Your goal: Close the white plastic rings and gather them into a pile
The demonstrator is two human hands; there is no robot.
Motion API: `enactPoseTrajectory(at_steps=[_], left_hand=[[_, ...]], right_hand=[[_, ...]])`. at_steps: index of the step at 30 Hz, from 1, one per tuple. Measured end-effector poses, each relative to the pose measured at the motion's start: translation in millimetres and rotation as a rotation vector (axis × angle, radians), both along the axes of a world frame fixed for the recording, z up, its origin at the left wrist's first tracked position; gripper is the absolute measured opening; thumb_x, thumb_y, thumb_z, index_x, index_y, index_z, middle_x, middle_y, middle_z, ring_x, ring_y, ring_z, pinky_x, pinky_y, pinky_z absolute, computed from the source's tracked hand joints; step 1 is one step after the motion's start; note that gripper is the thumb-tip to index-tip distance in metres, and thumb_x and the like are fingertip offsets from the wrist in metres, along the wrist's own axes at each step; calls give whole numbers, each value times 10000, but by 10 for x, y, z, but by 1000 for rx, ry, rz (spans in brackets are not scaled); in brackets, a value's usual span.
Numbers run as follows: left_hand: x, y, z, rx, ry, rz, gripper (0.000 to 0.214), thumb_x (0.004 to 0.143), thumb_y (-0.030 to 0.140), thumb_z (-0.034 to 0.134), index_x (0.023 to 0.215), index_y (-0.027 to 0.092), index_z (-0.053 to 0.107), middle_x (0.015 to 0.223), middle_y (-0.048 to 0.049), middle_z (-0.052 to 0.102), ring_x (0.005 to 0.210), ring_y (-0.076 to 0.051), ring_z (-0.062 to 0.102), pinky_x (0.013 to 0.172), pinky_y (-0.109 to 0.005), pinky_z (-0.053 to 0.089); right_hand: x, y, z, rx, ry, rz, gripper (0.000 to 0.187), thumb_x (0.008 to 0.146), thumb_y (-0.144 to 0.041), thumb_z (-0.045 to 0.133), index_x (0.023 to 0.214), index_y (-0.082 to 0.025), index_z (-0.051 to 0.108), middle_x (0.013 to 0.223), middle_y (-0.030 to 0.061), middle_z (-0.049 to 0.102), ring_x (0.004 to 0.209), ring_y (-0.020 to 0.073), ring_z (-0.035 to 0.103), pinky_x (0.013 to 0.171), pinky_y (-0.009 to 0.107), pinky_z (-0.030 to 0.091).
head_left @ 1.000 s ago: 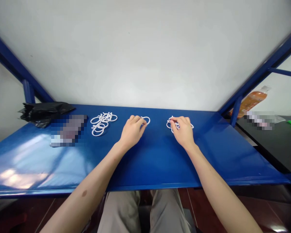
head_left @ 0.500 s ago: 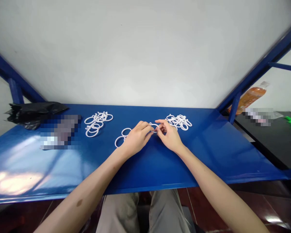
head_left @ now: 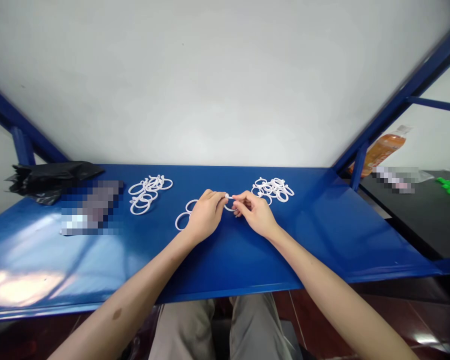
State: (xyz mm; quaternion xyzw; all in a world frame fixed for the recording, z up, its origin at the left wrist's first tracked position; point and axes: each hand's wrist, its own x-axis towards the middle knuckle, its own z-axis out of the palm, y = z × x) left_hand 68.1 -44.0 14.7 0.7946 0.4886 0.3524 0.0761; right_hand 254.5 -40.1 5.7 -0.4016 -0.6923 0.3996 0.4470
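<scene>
White ring (head_left: 228, 209) gripped two-handed
Left hand (head_left: 209, 212) and right hand (head_left: 255, 212) pinch it over the desk (head_left: 243, 260), behind its front edge.

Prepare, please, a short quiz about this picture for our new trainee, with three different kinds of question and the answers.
1. True or false: the left hand and the right hand hold the same white ring.
2. Which thing lies at the far left of the blue table?
A) green pieces
B) black bag
C) scissors
3. Fill in: the bottle at the right looks mostly ____ in colour.

Key: 1. True. 2. B. 3. Orange.
</scene>
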Motion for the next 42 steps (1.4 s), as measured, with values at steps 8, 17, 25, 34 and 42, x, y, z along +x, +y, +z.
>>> enactPoseTrajectory(at_steps=[8, 17, 25, 34, 42], left_hand=[[-30, -40, -36, 73, -64, -8, 248, 990, 171, 460, 907, 220, 689, 949, -42, 740, 887, -186, 649, 784, -304, 524], [-200, 51, 144, 0, 312, 115, 326, 1007, 387, 472, 1047, 194, 731, 1064, -87, 758, 1013, -283, 616, 908, -439, 479], [-486, 143, 150, -249, 492, 207, 394, 848, 180, 460, 1150, 211, 713, 1235, -95, 683, 1138, -325, 589, 948, -480, 473], [-499, 159, 157, -286, 413, 166, 326, 884, 178, 412, 995, 231, 714, 1144, -84, 688, 1092, -292, 614, 902, -424, 488], [-466, 143, 179, -296, 424, 179, 291, 909, 189, 434, 1006, 224, 707, 1145, -87, 679, 1093, -299, 606, 891, -423, 481]], right_hand=[[8, -64, 14, 22, 7, 64, 194, 970, -407, 588, 990, -236, 676, 819, -4, 724, 710, 152, 707, 718, 314, 596], [129, 83, 41, 411, -397, -154, 159, 1004, -274, 544, 1027, -240, 698, 1055, 56, 674, 913, 189, 667, 810, 341, 545], [635, 273, 155, 445, -724, -547, 235, 990, -217, 505, 1083, -214, 720, 1037, 105, 655, 999, 283, 563, 834, 417, 513], [806, 240, 272, 290, -947, -709, 216, 922, -161, 522, 1004, -193, 720, 1031, 120, 663, 991, 298, 544, 796, 397, 473], [800, 209, 293, 150, -1038, -662, 232, 910, -139, 517, 1034, -193, 705, 1072, 121, 670, 1005, 292, 570, 795, 376, 469]])
